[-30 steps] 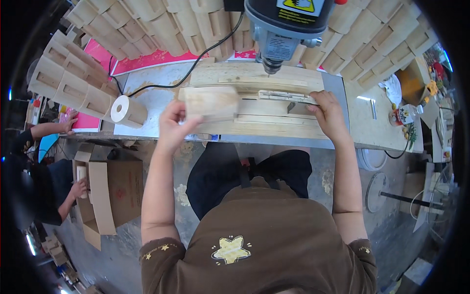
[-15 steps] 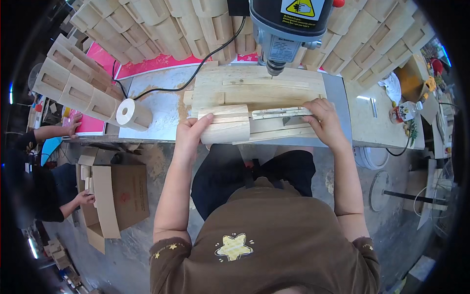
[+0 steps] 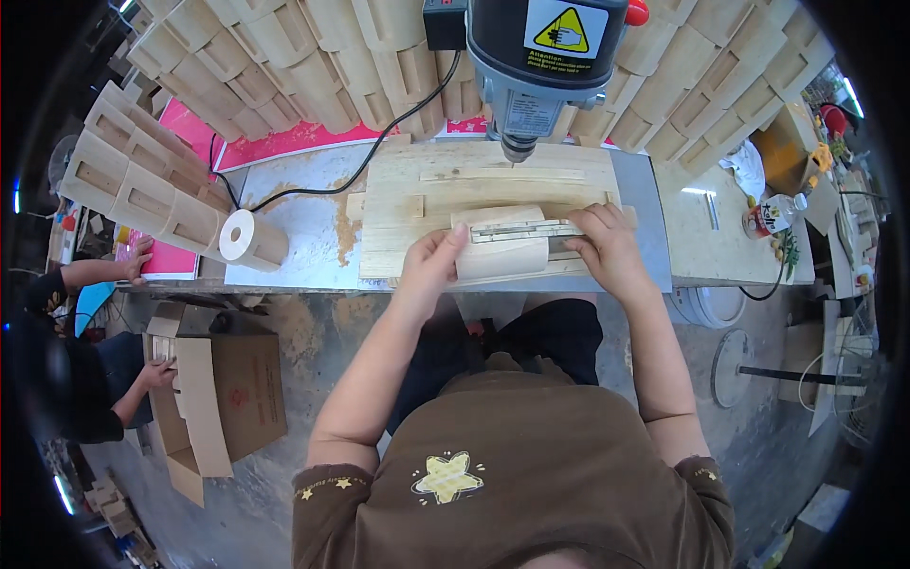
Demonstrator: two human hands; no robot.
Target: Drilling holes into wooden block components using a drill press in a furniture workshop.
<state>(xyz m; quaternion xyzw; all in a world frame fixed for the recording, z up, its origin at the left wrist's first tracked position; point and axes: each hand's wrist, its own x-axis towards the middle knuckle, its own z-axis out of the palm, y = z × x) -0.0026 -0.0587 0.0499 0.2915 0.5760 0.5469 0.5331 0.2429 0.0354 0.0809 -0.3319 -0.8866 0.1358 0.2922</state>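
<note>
Nearest: left hand (image 3: 428, 270) and right hand (image 3: 607, 248), both on a curved wooden block (image 3: 500, 244). Left grip wrapped round the block's left end, thumb on top, fingers bent under the near side. Right grip laid flat and spread over the right end, pressing down. Block sitting on a flat wooden jig board (image 3: 483, 190) on the worktop (image 3: 303, 228), just in front of the drill press (image 3: 540, 57) and under its bit.

Probably light, hard and stiff, no bend in it. Smooth, rounded top, so likely to roll or slip if not held down. A thin metal strip (image 3: 526, 229) across the top, best kept clear of fingers. Best held at both ends, well away from the drill bit.

Farther left: a short round wooden piece (image 3: 252, 239) lying on its side, and a black cable (image 3: 360, 161). At the back: stacks of the same curved wooden pieces (image 3: 284, 57).
</note>
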